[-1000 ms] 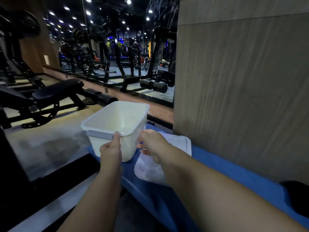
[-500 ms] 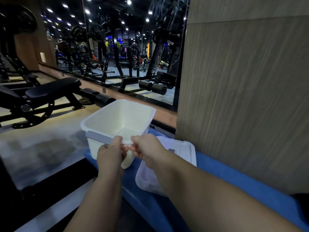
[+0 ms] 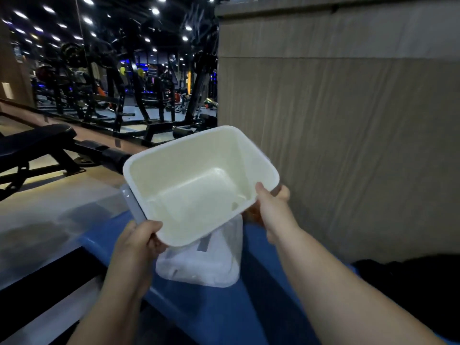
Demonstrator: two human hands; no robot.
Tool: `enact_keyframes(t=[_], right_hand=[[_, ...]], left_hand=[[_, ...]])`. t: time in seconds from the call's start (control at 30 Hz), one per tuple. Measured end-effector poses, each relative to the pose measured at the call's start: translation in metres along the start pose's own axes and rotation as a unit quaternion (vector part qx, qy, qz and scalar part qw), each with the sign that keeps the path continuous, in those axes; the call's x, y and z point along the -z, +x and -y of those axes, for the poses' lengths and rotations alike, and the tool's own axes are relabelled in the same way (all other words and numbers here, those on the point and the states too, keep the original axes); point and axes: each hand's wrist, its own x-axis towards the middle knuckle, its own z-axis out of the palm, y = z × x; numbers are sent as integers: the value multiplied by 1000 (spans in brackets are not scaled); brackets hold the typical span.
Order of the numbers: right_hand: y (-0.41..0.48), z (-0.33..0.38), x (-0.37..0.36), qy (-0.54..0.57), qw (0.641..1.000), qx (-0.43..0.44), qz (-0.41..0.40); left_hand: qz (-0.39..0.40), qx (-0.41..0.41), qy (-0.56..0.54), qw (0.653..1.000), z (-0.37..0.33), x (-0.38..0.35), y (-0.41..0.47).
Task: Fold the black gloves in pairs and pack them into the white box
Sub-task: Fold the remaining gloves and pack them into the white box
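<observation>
The white box [image 3: 199,170] is lifted off the blue surface and tilted toward me, so its empty inside shows. My left hand [image 3: 137,242] grips its near left corner by the grey handle. My right hand [image 3: 271,207] grips the rim at the right side, thumb inside. A dark heap, probably the black gloves [image 3: 410,282], lies at the right edge on the blue surface, partly hidden by my right forearm.
The box's translucent lid [image 3: 206,262] lies flat on the blue padded surface [image 3: 249,307] under the box. A wood-grain wall panel [image 3: 348,145] rises close on the right. Gym benches and machines [image 3: 49,143] stand beyond the floor to the left.
The box has been raised from the blue surface, turned and tilted toward me. My right hand has moved from the near rim to the box's right side; my left stays at the near corner.
</observation>
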Motion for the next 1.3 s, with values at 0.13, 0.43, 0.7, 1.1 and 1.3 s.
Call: enact_keyframes(t=[0.13,0.43,0.7,1.1,1.3], right_hand=[[-5,9,98,-131,986,69,-75],[-47,-5,211,-254,950,107,-146],[-68,-42,238,-279,949,42,-140],[-90,-70,246,-251,962,23,-103],[-89,-83,245,-254,965,11,-65]], left_hand=[[55,47,-18,997,16,-34,-20],[184,84,-6,979,57,-87,-65],[196,123,90,969,80,-83,-78],[183,114,116,970,94,-73,-73],[113,120,92,982,103,-68,-76]])
